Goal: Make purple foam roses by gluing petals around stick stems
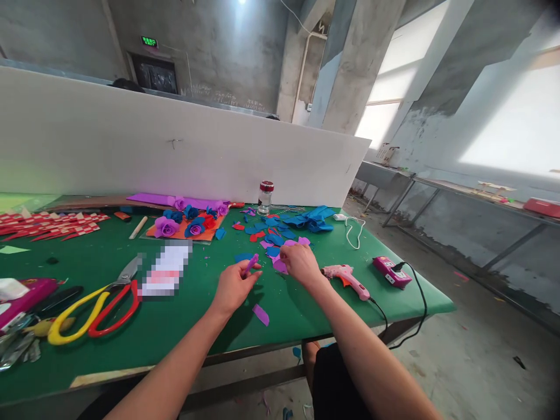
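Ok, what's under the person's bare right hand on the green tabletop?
Light-purple paper pieces and a blue paper scrap show at the left edge of the bare right hand. Whatever lies directly beneath the hand is covered.

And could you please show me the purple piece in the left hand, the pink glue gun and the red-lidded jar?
Purple piece (251, 265), head view: on its middle.
Pink glue gun (347, 273), head view: where barrel meets handle.
Red-lidded jar (265, 202), head view: on its clear body.
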`<state>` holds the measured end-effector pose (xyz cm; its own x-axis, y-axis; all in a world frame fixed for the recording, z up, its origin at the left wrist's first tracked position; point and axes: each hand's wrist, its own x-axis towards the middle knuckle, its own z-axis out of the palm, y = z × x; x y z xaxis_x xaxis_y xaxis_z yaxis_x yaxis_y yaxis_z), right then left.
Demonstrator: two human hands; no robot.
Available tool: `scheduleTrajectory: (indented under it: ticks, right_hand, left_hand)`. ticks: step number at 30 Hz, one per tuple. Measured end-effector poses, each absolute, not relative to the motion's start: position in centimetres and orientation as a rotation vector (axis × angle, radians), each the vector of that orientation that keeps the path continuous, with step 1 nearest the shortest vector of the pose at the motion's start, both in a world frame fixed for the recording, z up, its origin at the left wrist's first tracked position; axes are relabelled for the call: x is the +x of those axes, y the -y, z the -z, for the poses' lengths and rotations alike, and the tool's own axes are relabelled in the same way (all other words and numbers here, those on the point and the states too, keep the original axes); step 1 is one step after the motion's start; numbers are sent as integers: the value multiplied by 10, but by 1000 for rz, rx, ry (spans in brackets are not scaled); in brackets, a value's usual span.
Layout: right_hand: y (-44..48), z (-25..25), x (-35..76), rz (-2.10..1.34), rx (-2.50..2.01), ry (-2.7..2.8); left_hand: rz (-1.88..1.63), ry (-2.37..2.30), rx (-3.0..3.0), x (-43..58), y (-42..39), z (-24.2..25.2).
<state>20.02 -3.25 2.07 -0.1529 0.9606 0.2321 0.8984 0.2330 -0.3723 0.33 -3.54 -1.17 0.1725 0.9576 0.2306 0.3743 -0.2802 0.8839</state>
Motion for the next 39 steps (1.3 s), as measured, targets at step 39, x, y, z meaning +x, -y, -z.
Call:
scheduleTrajectory:
  ticks: [39]
  right_hand:
    - [122,45,376,-91,-2236,1653]
  left_hand:
    - [-604,-1421,1978,14,7,16]
